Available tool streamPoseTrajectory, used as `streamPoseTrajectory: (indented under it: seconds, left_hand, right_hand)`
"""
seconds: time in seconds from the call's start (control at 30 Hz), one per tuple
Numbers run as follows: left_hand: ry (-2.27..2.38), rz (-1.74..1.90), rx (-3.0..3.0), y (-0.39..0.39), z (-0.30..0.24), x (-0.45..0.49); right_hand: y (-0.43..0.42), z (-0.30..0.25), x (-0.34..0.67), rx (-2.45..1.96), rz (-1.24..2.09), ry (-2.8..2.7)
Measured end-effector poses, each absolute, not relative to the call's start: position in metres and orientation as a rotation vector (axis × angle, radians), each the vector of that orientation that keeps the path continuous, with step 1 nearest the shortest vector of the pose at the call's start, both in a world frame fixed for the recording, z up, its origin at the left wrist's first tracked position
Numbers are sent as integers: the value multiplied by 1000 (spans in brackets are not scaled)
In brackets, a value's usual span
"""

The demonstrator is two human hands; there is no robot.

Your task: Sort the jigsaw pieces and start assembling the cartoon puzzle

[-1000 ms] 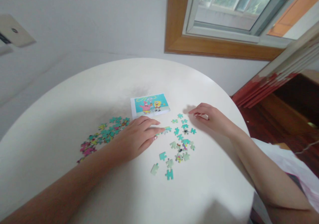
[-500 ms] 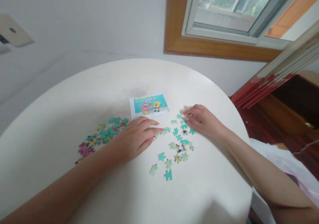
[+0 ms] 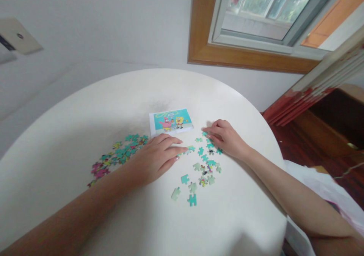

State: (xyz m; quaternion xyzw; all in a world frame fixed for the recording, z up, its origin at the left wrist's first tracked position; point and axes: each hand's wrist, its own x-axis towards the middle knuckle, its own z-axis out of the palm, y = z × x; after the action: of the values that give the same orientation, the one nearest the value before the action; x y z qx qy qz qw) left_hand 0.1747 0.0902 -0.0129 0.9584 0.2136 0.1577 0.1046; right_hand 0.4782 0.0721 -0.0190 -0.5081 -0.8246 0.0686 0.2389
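My left hand [image 3: 156,156] lies flat on the round white table [image 3: 85,108], fingers stretched out, fingertips touching a small joined group of teal puzzle pieces [image 3: 190,148]. My right hand [image 3: 224,136] rests palm down with its fingers over the far end of a scatter of several teal jigsaw pieces [image 3: 203,168]. What lies under those fingers is hidden. A cartoon reference picture card [image 3: 170,121] lies just beyond both hands.
A pile of several teal, pink and yellow puzzle pieces [image 3: 116,156] lies to the left of my left hand. A wood-framed window [image 3: 256,24] is in the wall behind the table. Red curtain folds [image 3: 307,93] and dark wooden furniture stand at the right.
My right hand has slid left, from beside the scattered pieces onto their far end. My left hand has stayed in place.
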Motion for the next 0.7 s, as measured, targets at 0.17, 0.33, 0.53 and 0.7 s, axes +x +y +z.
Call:
streamPoseTrajectory:
  seconds: [0.17,0.33,0.53,0.7]
  left_hand:
    - [633,467,2822,90,-13,175]
    - [636,474,2822,90,-13,175]
    - [638,492,2813,90,-13,176]
    - [639,487,2811,89,-12,176]
  right_hand:
    - [73,-19,479,-1391,198,-2257]
    - [73,-19,479,-1411,215,-2234]
    - [72,-15,478,-1439,258,-2213]
    - [71,-13,478,-1433,302,-2186]
